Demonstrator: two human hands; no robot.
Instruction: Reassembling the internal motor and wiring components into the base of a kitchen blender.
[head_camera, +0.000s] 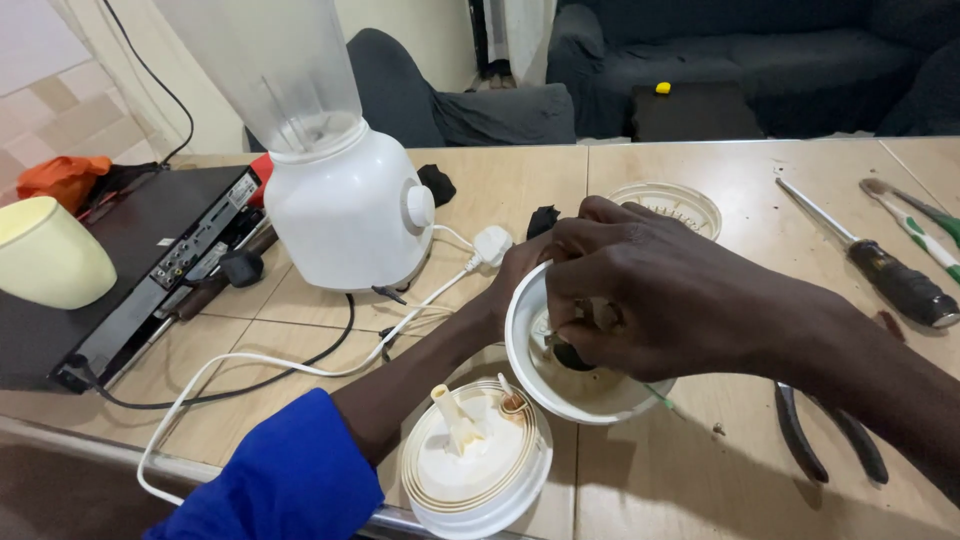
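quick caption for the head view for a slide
Right hand reaches into a white round housing steadied by the left hand, beside a white blender, screwdriver and pliers.

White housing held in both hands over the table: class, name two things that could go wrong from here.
The right hand works inside the housing, hiding the part it touches, so a small piece might slip out unseen. The round cap sits at the table edge and could be knocked off by the left hand or its arm.

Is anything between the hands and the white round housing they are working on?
Nothing visible. The right hand reaches into the white round housing and the left hand steadies its far rim.
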